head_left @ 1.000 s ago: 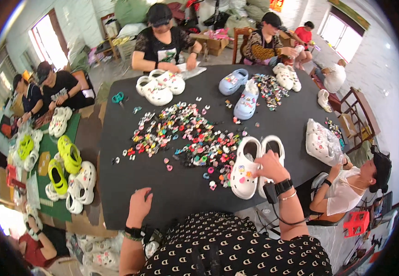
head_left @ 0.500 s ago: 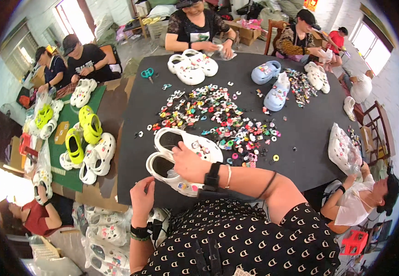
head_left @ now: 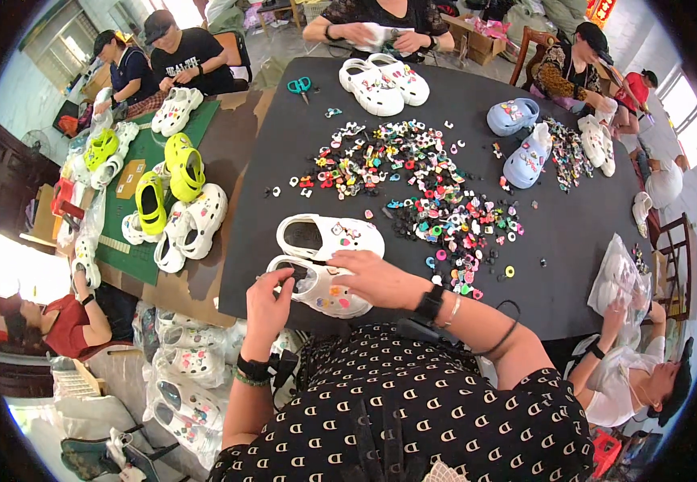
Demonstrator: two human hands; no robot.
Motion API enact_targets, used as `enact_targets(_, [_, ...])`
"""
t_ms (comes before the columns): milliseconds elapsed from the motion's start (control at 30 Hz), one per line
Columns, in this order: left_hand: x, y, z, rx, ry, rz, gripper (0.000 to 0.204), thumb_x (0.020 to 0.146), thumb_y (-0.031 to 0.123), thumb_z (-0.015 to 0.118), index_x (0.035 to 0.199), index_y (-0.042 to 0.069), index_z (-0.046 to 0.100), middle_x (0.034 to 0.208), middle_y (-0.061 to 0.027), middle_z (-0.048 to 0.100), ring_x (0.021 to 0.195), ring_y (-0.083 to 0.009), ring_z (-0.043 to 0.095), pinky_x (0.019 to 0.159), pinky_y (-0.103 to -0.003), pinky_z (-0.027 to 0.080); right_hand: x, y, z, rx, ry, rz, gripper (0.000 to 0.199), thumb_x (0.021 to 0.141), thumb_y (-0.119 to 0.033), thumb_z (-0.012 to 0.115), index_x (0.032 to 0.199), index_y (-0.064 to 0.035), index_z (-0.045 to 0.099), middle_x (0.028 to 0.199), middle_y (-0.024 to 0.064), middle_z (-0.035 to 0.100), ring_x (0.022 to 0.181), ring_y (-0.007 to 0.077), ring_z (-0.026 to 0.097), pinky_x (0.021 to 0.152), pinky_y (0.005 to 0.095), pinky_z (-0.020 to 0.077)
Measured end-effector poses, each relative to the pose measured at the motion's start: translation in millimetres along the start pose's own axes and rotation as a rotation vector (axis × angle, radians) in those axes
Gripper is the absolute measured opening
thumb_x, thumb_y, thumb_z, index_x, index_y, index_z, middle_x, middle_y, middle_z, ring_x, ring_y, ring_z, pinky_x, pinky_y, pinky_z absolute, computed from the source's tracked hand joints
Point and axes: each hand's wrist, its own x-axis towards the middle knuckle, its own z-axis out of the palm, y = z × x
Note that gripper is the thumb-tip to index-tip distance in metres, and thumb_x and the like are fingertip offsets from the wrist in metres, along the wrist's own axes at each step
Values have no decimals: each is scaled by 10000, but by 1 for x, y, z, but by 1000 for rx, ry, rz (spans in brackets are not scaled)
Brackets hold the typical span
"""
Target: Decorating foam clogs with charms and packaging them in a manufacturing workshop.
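Two white clogs with colourful charms lie side by side before me, the farther clog and the nearer clog, toes to the right. My left hand is at the heel of the nearer one, its fingers bent and closed on the heel rim. Across the upper of that same clog lies my right hand, fingers stretched toward the shoe's opening and holding nothing. A bit of clear plastic shows inside the nearer clog. Beyond the pair spreads a pile of small charms.
On the black table are teal scissors, white clogs and blue clogs. Lime clogs stand on the green mat at left. Bagged clogs are stacked below left. Several people work around the tables.
My left hand has come up from beside the shoe to its heel. My right hand has shifted right, from the opening onto the upper, its fingers now stretched. The view has shifted too.
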Motion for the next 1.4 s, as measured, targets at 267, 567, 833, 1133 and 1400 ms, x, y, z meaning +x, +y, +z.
enact_targets(267, [57, -7, 46, -81, -16, 28, 341, 841, 156, 664, 1145, 8, 615, 1021, -189, 670, 899, -260, 657, 760, -357, 510, -107, 33, -24, 133, 104, 498, 133, 823, -90, 607, 937, -50, 663, 948, 113, 653, 933, 304, 606, 819, 409, 486])
enact_targets(567, [98, -38, 96, 209, -282, -145, 475, 838, 415, 658, 932, -50, 652, 847, -205, 683, 831, -334, 664, 749, -410, 509, -155, 17, -11, 87, 25, 725, 141, 859, -141, 572, 940, -64, 658, 934, 94, 656, 931, 281, 609, 824, 411, 482])
enact_targets(833, [125, -15, 91, -189, -557, -477, 335, 821, 298, 717, 789, -30, 656, 693, -51, 630, 557, -127, 548, 512, -295, 421, -168, 35, -9, 73, 65, 728, 137, 862, -142, 564, 939, -59, 640, 896, 114, 643, 905, 311, 606, 791, 423, 484])
enact_targets(1133, [115, -43, 133, -835, -725, -758, 263, 848, 163, 705, 1031, -8, 624, 854, -34, 662, 657, -118, 613, 531, -253, 462, -139, 118, -29, 14, 283, 833, 255, 789, -100, 651, 1029, -48, 585, 995, 148, 592, 949, 349, 577, 821, 434, 478])
enact_targets(1400, [110, -28, 134, -922, -739, -773, 327, 938, 94, 564, 1239, -22, 508, 1097, -90, 651, 904, -186, 674, 746, -324, 575, -93, 193, -30, -99, 95, 909, 448, 674, -115, 779, 1034, -59, 518, 963, 147, 542, 964, 352, 562, 805, 436, 474])
